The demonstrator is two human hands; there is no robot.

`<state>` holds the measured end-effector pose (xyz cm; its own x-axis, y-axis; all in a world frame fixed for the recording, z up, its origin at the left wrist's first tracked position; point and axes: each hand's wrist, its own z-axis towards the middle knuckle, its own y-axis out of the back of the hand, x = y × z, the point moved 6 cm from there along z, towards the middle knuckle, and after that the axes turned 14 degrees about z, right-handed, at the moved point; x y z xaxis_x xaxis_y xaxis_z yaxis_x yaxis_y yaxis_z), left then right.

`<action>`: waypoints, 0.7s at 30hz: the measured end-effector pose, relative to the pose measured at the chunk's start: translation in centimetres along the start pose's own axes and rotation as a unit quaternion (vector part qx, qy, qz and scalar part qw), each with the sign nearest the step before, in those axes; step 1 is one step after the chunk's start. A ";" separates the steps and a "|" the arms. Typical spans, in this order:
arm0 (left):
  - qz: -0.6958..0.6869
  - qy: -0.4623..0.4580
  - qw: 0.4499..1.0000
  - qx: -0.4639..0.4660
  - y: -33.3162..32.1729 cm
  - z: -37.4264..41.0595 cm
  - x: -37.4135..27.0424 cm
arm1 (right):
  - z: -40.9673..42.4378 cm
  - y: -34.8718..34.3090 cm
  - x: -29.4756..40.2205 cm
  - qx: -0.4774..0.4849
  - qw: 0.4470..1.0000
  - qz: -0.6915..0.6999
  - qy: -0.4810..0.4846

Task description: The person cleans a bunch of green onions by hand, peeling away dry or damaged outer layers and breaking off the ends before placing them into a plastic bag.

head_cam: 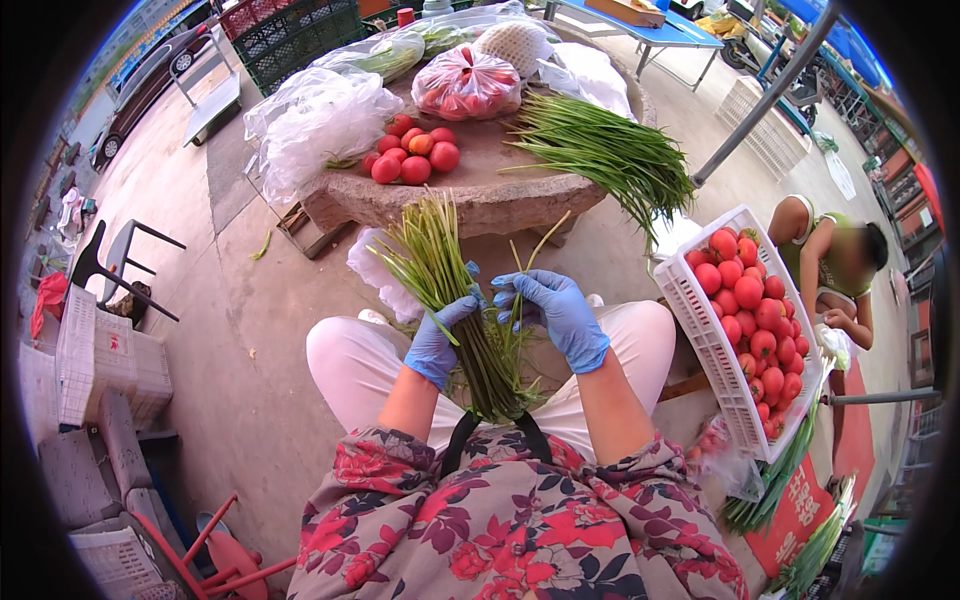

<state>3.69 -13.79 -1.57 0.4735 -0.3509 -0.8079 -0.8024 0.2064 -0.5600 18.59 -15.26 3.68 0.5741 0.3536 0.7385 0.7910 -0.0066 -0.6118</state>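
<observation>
My left hand (442,337), in a blue disposable glove, grips a thick bundle of long green leafy-vegetable stems (480,360). The bundle slants across my lap, its pale cut ends up and its darker end near my waist. My right hand (559,311), gloved the same way, pinches a thin loose stem (541,241) between thumb and fingers, just right of the bundle. Wispy green leaves (514,352) hang between the hands. Beyond them stands a round stone table (480,161) bearing a small pile of tomatoes (414,154) and a heap of slender green stalks (607,146).
A white plastic crate (694,319) of tomatoes stands close on my right, with a crouching person (821,262) beyond it. Plastic bags (322,124) cover the table's left side. A metal pole (765,94) slants at the right. Chairs (124,262) and stacked crates (112,360) line the left.
</observation>
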 end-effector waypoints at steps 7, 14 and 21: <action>0.021 -0.052 0.998 -0.027 2.6 0.5 -3.2 | 1.2 2.4 0.9 0.002 0.999 0.032 0.010; -0.008 -0.039 0.999 -0.015 2.8 -0.7 -4.5 | 3.0 5.0 0.7 -0.041 0.998 0.008 0.046; -0.031 -0.003 0.999 -0.013 3.1 -0.4 -2.3 | 2.3 3.7 0.6 -0.056 0.996 -0.027 0.059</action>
<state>-0.02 -12.71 -1.32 0.5246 -0.3558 -0.7734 -0.7811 0.1601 -0.6035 21.34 -12.93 1.17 0.5465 0.2429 0.8014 0.8358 -0.0985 -0.5401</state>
